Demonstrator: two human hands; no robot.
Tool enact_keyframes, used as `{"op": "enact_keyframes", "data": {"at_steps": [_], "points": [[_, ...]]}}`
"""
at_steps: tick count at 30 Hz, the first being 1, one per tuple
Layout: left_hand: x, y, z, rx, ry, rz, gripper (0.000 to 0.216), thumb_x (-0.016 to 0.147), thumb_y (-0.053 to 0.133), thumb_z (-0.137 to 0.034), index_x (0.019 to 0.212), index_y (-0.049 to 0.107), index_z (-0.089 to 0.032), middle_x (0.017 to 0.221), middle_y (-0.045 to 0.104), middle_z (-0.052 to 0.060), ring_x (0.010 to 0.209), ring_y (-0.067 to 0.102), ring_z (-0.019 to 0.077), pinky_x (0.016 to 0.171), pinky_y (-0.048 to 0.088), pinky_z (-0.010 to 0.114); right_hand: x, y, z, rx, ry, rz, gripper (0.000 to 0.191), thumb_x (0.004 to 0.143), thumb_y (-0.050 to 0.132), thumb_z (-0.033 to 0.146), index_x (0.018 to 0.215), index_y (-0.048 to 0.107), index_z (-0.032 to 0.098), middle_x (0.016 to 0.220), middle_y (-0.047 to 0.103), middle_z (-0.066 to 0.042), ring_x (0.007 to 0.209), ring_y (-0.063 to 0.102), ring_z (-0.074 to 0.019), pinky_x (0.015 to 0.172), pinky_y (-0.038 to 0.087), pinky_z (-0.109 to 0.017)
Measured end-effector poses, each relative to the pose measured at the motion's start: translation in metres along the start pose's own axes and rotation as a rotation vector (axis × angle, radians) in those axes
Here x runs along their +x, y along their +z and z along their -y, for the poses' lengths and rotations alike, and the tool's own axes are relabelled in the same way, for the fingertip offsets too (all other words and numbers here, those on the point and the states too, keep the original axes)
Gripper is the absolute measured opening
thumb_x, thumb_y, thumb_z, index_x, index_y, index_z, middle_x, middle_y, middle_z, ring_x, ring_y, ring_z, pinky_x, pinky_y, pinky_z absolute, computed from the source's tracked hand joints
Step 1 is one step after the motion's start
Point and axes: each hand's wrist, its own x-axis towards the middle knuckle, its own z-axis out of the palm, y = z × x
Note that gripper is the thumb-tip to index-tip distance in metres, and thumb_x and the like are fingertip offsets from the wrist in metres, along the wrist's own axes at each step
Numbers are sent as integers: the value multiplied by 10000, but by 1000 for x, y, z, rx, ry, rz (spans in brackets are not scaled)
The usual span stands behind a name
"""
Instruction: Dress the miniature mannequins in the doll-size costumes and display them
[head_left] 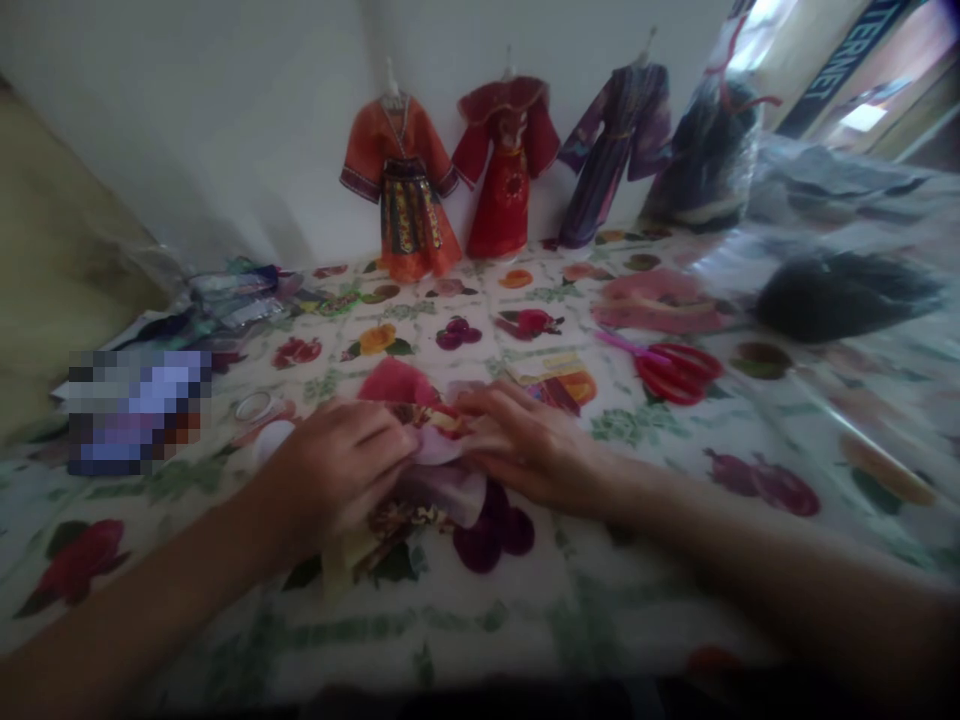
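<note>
In the head view, a small piece of cloth [441,448] with pink, lavender and gold-patterned parts lies between my hands, close over the table. My left hand [341,460] is closed on its left side, fingers pinched together. From the right, my right hand [525,440] grips the same cloth with its fingertips. Deep pink fabric [400,383] shows just beyond the fingers, and a lavender flap hangs below them. Blur and the fingers hide the exact folds. Near my left hand are a white round object [274,440] and a roll of tape [253,405].
Three doll-sized robes stand by the wall: orange [416,190], red [510,175] and purple [619,150]. Red-handled scissors [671,368] lie on the right, near pink cloth [660,300] and a dark bundle [844,295]. Plastic packets [236,295] are heaped at left. A fruit-print cloth [300,640] covers the table.
</note>
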Motion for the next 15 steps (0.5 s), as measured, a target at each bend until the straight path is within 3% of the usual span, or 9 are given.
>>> {"op": "enact_keyframes", "data": {"at_steps": [4, 9, 13, 15], "points": [[-5, 2, -1, -124, -41, 23, 176, 966, 574, -330, 1077, 609, -197, 1040, 683, 75, 975, 652, 240, 827, 523, 372, 0, 2, -1, 25, -19, -33, 425, 951, 621, 269, 1348, 491, 189, 1313, 548, -124, 1202, 566, -217, 982, 529, -347], [-6, 4, 1, -203, -220, 64, 301, 944, 598, -357, 1206, 551, -215, 1109, 670, 65, 923, 676, 206, 754, 542, 320, 1, 4, -1, 31, -33, -33, 207, 948, 608, 223, 1152, 580, 198, 1173, 590, -100, 1057, 614, -208, 877, 562, -353], [-5, 6, -1, -172, -169, 100, 84, 941, 574, -285, 981, 572, -211, 899, 650, 35, 838, 630, 208, 711, 508, 329, 3, 3, 3, 32, -65, -35, 58, 951, 560, 156, 991, 577, 194, 1129, 598, -98, 1039, 609, -208, 875, 561, -367], [-3, 6, -3, -139, -155, 90, 89, 940, 539, -226, 854, 549, -204, 826, 607, 31, 790, 585, 199, 682, 482, 325, 4, 3, 5, 31, -81, -28, 65, 956, 526, 135, 956, 559, 192, 1118, 592, -101, 1046, 601, -211, 882, 558, -375]]}}
